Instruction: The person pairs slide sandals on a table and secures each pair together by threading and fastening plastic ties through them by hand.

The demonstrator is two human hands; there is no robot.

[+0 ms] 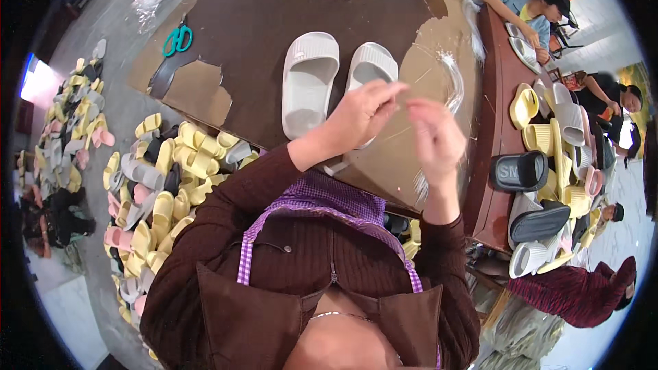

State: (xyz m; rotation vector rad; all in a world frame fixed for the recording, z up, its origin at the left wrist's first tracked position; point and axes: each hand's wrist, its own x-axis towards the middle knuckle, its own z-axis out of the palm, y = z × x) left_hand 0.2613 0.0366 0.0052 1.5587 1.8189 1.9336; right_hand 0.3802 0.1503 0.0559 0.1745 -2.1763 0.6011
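A pair of light grey slide slippers lies side by side on the brown work table [253, 41]. The left slipper [310, 89] is in full view; the right slipper [373, 62] is partly hidden behind my left hand. My left hand [363, 115] is over the right slipper's lower part, its thumb and fingers pinched together. Close beside it, my right hand [437, 138] is raised above the table with curled fingers, slightly blurred. Anything thin between the fingertips is too small to make out. A bundle of thin clear plastic strands [452, 85] lies just beyond my right hand.
Teal-handled scissors [178, 40] lie at the table's left. Worn cardboard [199, 89] covers its edges. Heaped slippers [164, 212] cover the floor at left. More slippers [541, 144] crowd a red-brown table at right, where a co-worker [534, 10] handles grey ones.
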